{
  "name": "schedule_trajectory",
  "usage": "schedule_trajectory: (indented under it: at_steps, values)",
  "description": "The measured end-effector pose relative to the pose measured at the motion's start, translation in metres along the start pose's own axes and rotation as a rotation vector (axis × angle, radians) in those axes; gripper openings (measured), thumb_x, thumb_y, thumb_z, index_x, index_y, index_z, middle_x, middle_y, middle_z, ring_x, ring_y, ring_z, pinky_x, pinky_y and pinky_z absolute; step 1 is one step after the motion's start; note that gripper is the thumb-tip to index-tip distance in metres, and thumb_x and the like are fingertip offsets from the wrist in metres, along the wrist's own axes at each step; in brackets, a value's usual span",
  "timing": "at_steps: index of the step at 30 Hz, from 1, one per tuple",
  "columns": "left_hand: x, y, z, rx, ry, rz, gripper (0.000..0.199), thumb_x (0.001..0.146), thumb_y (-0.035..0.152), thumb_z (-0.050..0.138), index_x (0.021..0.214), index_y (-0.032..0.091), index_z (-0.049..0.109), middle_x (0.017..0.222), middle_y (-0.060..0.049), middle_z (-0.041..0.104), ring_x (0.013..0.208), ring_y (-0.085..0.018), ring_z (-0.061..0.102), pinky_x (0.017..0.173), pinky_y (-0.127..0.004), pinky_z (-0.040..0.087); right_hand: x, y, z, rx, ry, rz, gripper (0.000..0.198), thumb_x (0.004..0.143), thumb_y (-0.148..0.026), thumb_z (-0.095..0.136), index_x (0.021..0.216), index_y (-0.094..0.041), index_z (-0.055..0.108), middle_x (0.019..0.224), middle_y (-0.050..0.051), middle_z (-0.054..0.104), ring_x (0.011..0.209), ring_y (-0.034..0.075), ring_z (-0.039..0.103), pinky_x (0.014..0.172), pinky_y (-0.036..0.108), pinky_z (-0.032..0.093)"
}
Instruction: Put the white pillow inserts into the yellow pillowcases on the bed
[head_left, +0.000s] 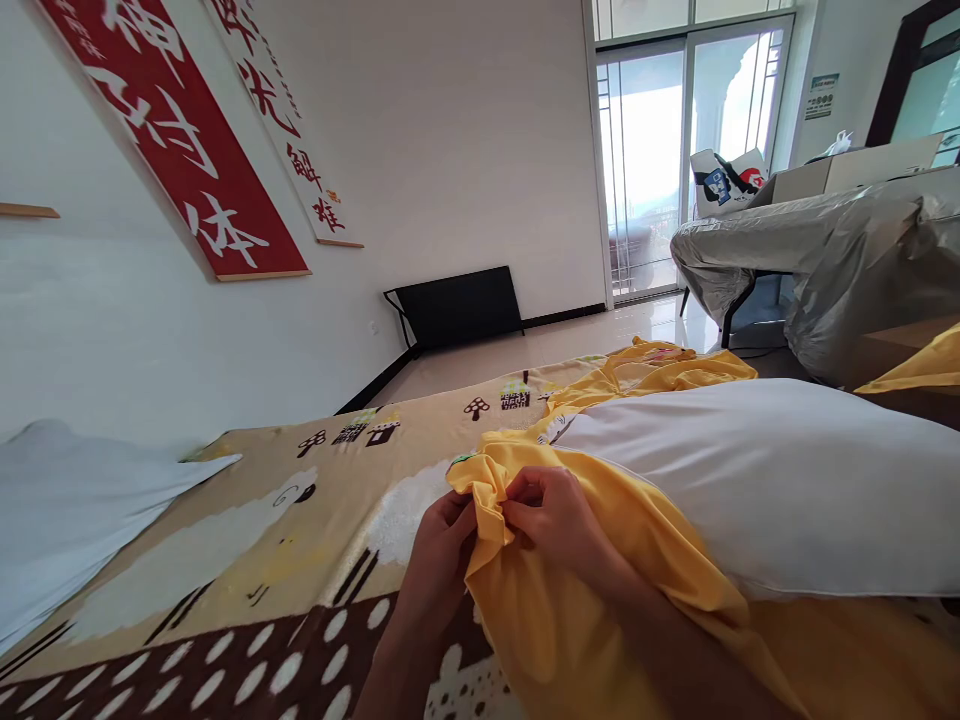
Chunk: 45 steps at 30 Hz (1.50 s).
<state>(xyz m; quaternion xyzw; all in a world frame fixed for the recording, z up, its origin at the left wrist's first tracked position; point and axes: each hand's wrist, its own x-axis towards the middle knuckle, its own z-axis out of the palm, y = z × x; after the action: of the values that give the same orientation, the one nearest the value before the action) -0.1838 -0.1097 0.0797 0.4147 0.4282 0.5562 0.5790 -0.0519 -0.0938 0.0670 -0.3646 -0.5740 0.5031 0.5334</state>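
Note:
A yellow pillowcase (555, 610) lies in loose folds in front of me, running along the near side of a plump white pillow (772, 480). Its gathered edge is pinched between the fingers of my right hand (555, 515). My left hand (442, 530) grips the same bunched edge from the left, with its fingertips partly hidden by the cloth. More yellow fabric (660, 372) spreads beyond the pillow's far left corner. Whether the pillow is partly inside the case cannot be made out.
Beneath everything is a tan and brown blanket (300, 560) with sheep and mushroom prints. White cloth (90, 520) lies at the left. A black folded panel (457, 308) leans by the wall. Plastic sheeting covers a table (817, 230) at the right, with boxes on top.

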Motion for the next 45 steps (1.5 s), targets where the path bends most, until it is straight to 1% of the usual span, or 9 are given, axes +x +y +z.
schedule_trajectory:
  at_steps: [11, 18, 21, 23, 27, 30, 34, 39, 45]
  values:
    - [0.004, -0.002, -0.006, -0.03, -0.098, -0.013, 0.037, 0.052, 0.018, 0.077, 0.088, 0.012, 0.068, 0.077, -0.007, 0.07, 0.076, -0.023, 0.066, 0.066, -0.027, 0.051, 0.004, 0.001, 0.001, 0.053, -0.044, 0.018, 0.014, 0.057, -0.016, 0.05, 0.052, -0.019, 0.037, 0.045, -0.007, 0.042, 0.042, 0.006, 0.038, 0.04, 0.017, 0.03]
    - [-0.002, 0.014, -0.021, 0.182, -0.154, -0.043, 0.037, 0.051, 0.019, 0.075, 0.087, 0.012, 0.071, 0.079, -0.009, 0.071, 0.079, -0.026, 0.065, 0.058, -0.024, 0.046, 0.008, 0.014, 0.0, 0.098, -0.045, 0.019, 0.016, 0.056, -0.019, 0.046, 0.052, -0.02, 0.03, 0.049, -0.007, 0.033, 0.048, 0.006, 0.034, 0.044, 0.018, 0.031]
    - [-0.003, 0.018, -0.029, 0.314, -0.221, -0.079, 0.039, 0.057, 0.021, 0.072, 0.094, 0.013, 0.069, 0.084, -0.007, 0.071, 0.083, -0.024, 0.063, 0.067, -0.025, 0.048, 0.009, 0.015, 0.0, 0.076, -0.062, 0.025, 0.017, 0.056, -0.02, 0.047, 0.053, -0.02, 0.031, 0.052, -0.007, 0.032, 0.05, 0.006, 0.033, 0.045, 0.018, 0.031]
    - [-0.004, 0.019, -0.03, 0.429, -0.179, -0.06, 0.035, 0.062, 0.025, 0.069, 0.096, 0.014, 0.068, 0.083, -0.005, 0.07, 0.081, -0.023, 0.062, 0.069, -0.026, 0.048, 0.009, 0.013, -0.001, -0.011, -0.073, 0.013, 0.019, 0.055, -0.019, 0.051, 0.052, -0.019, 0.032, 0.051, -0.007, 0.032, 0.051, 0.006, 0.03, 0.044, 0.018, 0.026]
    - [-0.006, 0.02, -0.024, 0.622, -0.121, -0.053, 0.034, 0.068, 0.038, 0.064, 0.091, 0.013, 0.066, 0.072, -0.003, 0.066, 0.065, -0.019, 0.058, 0.061, -0.027, 0.047, 0.006, 0.01, -0.002, -0.188, -0.106, -0.051, 0.026, 0.053, -0.013, 0.058, 0.052, -0.018, 0.032, 0.05, -0.008, 0.03, 0.052, 0.005, 0.026, 0.044, 0.02, 0.018]
    - [-0.006, 0.021, -0.019, 0.7, -0.198, -0.072, 0.039, 0.068, 0.045, 0.061, 0.089, 0.012, 0.063, 0.068, -0.002, 0.061, 0.058, -0.017, 0.054, 0.056, -0.026, 0.045, 0.006, 0.012, -0.003, -0.214, -0.159, -0.087, 0.024, 0.054, -0.011, 0.059, 0.052, -0.017, 0.036, 0.052, -0.008, 0.034, 0.052, 0.005, 0.028, 0.045, 0.02, 0.02]
    - [-0.007, 0.021, -0.018, 0.726, -0.24, -0.036, 0.034, 0.069, 0.042, 0.061, 0.084, 0.012, 0.059, 0.064, 0.001, 0.053, 0.058, -0.013, 0.046, 0.053, -0.023, 0.038, 0.006, 0.015, -0.003, -0.176, -0.219, -0.129, 0.014, 0.059, -0.016, 0.061, 0.056, -0.016, 0.047, 0.057, -0.006, 0.045, 0.056, 0.007, 0.037, 0.05, 0.02, 0.029]
    - [-0.009, 0.02, -0.015, 0.698, -0.14, -0.026, 0.026, 0.066, 0.037, 0.06, 0.074, 0.012, 0.055, 0.06, 0.004, 0.045, 0.055, -0.009, 0.036, 0.05, -0.02, 0.03, 0.005, 0.014, -0.001, -0.194, -0.21, -0.174, 0.01, 0.061, -0.015, 0.058, 0.057, -0.016, 0.049, 0.06, -0.004, 0.049, 0.058, 0.008, 0.04, 0.053, 0.021, 0.031]
    - [-0.004, 0.014, -0.009, 0.544, 0.01, -0.003, 0.024, 0.059, 0.037, 0.058, 0.061, 0.015, 0.049, 0.055, 0.005, 0.041, 0.053, -0.008, 0.033, 0.048, -0.02, 0.027, -0.002, 0.006, -0.001, -0.309, -0.187, -0.223, 0.022, 0.059, -0.01, 0.058, 0.054, -0.017, 0.038, 0.058, -0.006, 0.041, 0.056, 0.006, 0.032, 0.051, 0.021, 0.025]
